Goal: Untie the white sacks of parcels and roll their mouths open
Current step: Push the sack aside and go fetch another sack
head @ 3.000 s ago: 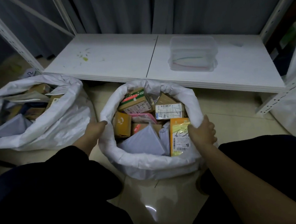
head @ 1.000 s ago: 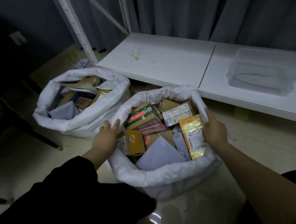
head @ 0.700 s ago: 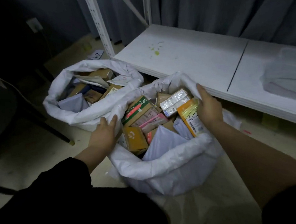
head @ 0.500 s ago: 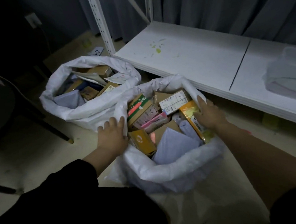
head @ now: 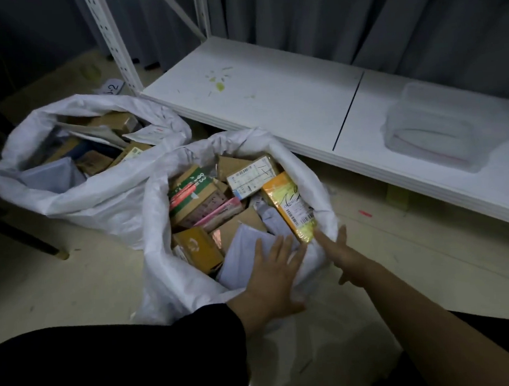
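Over on the left, the first sack (head: pixel 103 203) sits on the floor with its mouth rolled open and parcels showing. Right against it is the second sack (head: pixel 157 238), rolled open too and stuffed with boxes. My left hand (head: pixel 272 277) lies flat on its near rim, fingers spread, gripping nothing. My right hand (head: pixel 340 254) is next to it, fingers straight against the rim by the yellow parcel (head: pixel 290 202).

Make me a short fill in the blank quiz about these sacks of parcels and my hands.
The near sack and the far sack make ___ white sacks with open mouths.
The left hand rests flat at the ___ sack's front rim.
The parcel beside the right hand has a ___ wrapper.
The box on the white shelf is clear ___.
Missing words: two; near; yellow; plastic.
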